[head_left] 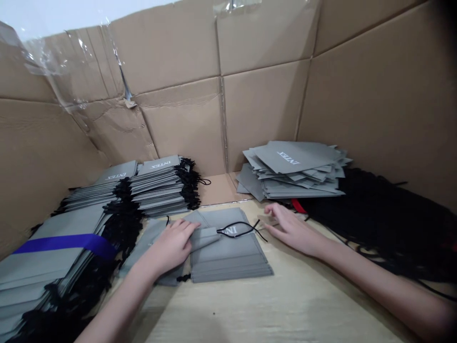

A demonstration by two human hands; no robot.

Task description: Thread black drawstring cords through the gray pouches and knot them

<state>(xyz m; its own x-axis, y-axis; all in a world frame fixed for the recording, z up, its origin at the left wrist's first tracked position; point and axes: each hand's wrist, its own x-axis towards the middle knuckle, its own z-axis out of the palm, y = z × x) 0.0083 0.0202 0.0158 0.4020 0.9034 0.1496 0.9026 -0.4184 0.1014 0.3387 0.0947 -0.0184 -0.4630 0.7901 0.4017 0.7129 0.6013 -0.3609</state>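
My left hand [174,240] is on a grey fabric drawstring pouch [209,237], its fingers over the cloth and the thumb curled in at the side. A black cord [235,223] comes out of that pouch in a loop, its loose ends crossing toward the right. Beneath lies a small stack of grey pouches [232,259], white lettering partly covered by the cord. Just right of the cord ends, my right hand [285,226] has its thumb and fingers apart. A thin pale item [263,225] shows near its fingertips, too blurred to name.
Corded pouches stand in piles [159,188] at the left, one bundle under a blue band [67,243]. At back right sits a pile of grey pouches [296,166], beside a heap of black cords [378,219]. Cardboard walls [264,105] enclose the wooden table [228,309].
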